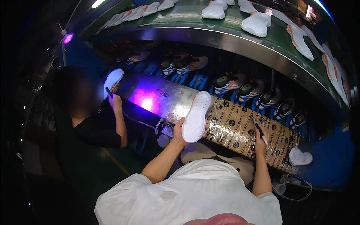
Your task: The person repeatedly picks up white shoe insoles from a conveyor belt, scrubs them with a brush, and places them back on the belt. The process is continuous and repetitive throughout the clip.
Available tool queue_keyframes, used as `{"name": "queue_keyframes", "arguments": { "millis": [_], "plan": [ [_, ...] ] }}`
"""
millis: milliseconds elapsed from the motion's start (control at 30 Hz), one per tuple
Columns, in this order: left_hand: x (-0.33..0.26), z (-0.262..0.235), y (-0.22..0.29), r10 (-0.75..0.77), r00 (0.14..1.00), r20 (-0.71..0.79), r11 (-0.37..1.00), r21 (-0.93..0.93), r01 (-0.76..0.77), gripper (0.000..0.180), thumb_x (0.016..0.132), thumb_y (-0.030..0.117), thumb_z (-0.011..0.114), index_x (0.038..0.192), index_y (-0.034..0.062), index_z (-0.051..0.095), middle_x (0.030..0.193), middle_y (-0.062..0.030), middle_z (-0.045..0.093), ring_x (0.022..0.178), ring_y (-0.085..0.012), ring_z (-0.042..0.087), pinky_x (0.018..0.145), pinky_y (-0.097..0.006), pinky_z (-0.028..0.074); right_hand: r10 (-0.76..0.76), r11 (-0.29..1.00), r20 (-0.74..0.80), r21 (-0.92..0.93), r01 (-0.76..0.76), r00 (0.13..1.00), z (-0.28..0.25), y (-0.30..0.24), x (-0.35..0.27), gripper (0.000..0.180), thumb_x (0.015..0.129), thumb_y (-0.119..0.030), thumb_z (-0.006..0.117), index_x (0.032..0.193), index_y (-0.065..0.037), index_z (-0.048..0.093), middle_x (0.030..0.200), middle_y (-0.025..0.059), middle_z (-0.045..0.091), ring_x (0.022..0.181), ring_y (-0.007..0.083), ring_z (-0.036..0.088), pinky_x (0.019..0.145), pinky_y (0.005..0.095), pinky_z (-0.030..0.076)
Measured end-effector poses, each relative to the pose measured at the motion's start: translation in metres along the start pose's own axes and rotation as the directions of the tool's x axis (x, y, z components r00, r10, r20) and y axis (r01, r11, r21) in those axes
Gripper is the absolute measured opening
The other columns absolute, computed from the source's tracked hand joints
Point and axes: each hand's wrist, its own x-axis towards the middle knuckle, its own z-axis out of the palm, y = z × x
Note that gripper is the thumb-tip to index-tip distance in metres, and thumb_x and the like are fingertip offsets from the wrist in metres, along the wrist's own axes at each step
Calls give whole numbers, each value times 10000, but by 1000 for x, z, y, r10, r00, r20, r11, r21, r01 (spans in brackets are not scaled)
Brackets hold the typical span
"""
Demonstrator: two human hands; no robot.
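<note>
A white shoe sole (196, 117) with a trace of orange on its edge is held up in my left hand (179, 131). The fingers wrap round its lower end, and the inner side with small round holes faces up. My right hand (261, 141) is closed on a black pen-shaped tool (257, 125) with a pale cord or tube running from it. That tool's tip hangs over the bench top (234, 129), which is wrapped in printed brown paper under clear film. Right of this hand, another white sole (300, 156) rests on the bench's end.
Beyond the bench, several shoes (251, 91) ride on a blue rack. Above them a green belt (180, 17) carries several white soles. At left, a person's hand (115, 101) holds a black tool against a sole. A white cup (163, 140) hangs by the bench; purple light falls nearby.
</note>
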Motion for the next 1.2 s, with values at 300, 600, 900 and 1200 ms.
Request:
{"name": "queue_keyframes", "arguments": {
  "millis": [300,600,900,1200],
  "plan": [
    [143,218,149,-100,794,600,928,344,-143,879,1016,627,414,1631,47,173,1520,-421,305,1298,-569,499,916,-671,555,141,990,66,-36,-139,988,-5,-36,2,341,1012,-223,627,1283,-28,694,1300,174,687,1218,325,631,1056,398,465],
    [236,248,178,501,854,137,710,500,-496,809,1090,550,289,1460,-168,311,1375,-358,513,1218,-435,605,975,-486,573,11,1000,10,23,-12,1000,-2,-13,4,309,966,-149,675,1249,-28,708,1192,161,718,1095,297,668,957,383,502],
    [255,241,260,429,175,886,-895,391,216,449,866,306,693,1111,-70,715,997,-245,734,921,-419,712,907,-468,554,51,998,49,27,-52,998,-3,-19,4,312,993,-166,657,1266,-22,699,1249,157,707,1151,288,657,1006,380,489],
    [319,256,288,465,567,680,-884,389,258,645,905,575,628,1135,-16,746,1073,-310,711,1058,-467,679,958,-489,522,177,984,105,-12,-177,978,-10,-30,8,313,988,-117,646,1280,-12,685,1179,141,707,1072,255,661,939,369,508]
  ]
}}
